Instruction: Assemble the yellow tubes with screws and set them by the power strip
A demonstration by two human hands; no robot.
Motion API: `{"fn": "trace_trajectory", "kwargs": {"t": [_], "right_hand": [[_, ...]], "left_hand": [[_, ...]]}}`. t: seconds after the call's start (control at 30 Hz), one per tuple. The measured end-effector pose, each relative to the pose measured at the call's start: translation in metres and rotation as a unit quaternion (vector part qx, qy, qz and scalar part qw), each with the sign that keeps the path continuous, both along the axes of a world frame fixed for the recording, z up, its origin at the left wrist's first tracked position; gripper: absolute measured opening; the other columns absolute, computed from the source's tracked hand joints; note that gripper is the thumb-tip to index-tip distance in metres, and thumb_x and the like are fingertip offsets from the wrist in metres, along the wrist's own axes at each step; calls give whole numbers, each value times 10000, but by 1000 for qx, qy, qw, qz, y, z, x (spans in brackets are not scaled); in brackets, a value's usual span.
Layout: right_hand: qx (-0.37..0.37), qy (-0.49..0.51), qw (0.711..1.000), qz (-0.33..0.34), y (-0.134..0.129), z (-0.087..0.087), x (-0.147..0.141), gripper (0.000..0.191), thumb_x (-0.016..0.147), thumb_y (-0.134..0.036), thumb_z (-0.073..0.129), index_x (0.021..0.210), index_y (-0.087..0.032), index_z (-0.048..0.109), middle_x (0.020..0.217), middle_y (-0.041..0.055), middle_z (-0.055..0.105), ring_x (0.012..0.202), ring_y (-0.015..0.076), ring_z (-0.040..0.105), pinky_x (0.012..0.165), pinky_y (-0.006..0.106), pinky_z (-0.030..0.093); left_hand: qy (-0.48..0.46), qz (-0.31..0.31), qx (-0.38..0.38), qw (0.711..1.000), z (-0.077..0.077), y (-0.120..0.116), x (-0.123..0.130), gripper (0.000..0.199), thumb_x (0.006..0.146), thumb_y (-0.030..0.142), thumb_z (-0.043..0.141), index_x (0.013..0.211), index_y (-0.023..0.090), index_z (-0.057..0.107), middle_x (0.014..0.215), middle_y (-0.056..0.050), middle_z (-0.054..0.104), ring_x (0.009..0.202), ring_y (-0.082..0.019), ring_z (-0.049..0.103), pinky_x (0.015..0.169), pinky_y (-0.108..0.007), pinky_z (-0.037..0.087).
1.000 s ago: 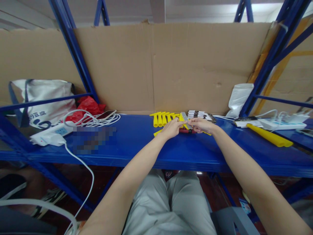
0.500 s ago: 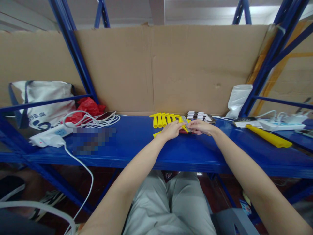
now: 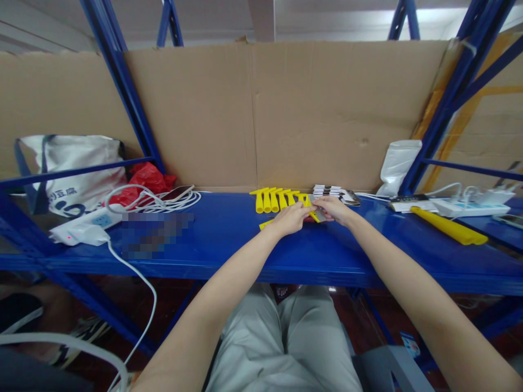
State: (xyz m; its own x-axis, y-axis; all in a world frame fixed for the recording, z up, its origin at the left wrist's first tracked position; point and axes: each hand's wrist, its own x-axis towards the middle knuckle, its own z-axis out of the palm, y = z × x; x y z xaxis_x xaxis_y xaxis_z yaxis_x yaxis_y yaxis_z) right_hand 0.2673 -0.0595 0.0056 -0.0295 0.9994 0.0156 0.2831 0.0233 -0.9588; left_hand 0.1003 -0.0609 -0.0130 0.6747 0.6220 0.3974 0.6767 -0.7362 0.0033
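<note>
My left hand (image 3: 291,218) has its fingers closed on a small yellow piece (image 3: 312,215) at the middle of the blue shelf. Close beside it on the right, my right hand (image 3: 332,208) pinches a thin grey blade-like plate (image 3: 321,215) against the yellow piece. Several yellow T-shaped handles (image 3: 267,201) stand in a row just behind my left hand. Another yellow part (image 3: 265,224) pokes out from under my left wrist. A stack of white and black packets (image 3: 327,190) lies behind my right hand. Something dark red shows partly beneath my fingers.
On the left are a white bag (image 3: 85,169), a red plastic bag (image 3: 149,179), coiled white cables (image 3: 171,202) and a power strip (image 3: 102,219). Toward the right are a yellow rolled sheet (image 3: 449,226), another power strip (image 3: 469,208) and a white pouch (image 3: 399,166). Cardboard (image 3: 306,109) stands behind.
My right hand has shifted slightly left and up, closer to my left hand. The grey plate and the yellow piece have turned and moved a little down and to the right.
</note>
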Motion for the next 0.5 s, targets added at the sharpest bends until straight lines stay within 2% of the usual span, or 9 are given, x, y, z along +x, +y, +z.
{"fn": "trace_trajectory", "kwargs": {"t": [0.33,0.5], "right_hand": [[69,15,995,-68,0,1,-7,276,787,-167,538,544,-187,409,352,-89,305,272,29,227,287,175,138],[76,21,994,-81,-1,2,-11,264,801,-180,526,558,-191,425,347,-82,319,270,43,242,288,185,152]], "left_hand": [[19,8,27,999,3,-5,1,467,934,203,317,1391,278,375,1136,-91,540,989,-202,564,840,-330,471],[3,-1,31,1000,4,-5,-1,436,938,225,333,1365,248,423,1141,-90,534,1016,-199,555,877,-320,454]]}}
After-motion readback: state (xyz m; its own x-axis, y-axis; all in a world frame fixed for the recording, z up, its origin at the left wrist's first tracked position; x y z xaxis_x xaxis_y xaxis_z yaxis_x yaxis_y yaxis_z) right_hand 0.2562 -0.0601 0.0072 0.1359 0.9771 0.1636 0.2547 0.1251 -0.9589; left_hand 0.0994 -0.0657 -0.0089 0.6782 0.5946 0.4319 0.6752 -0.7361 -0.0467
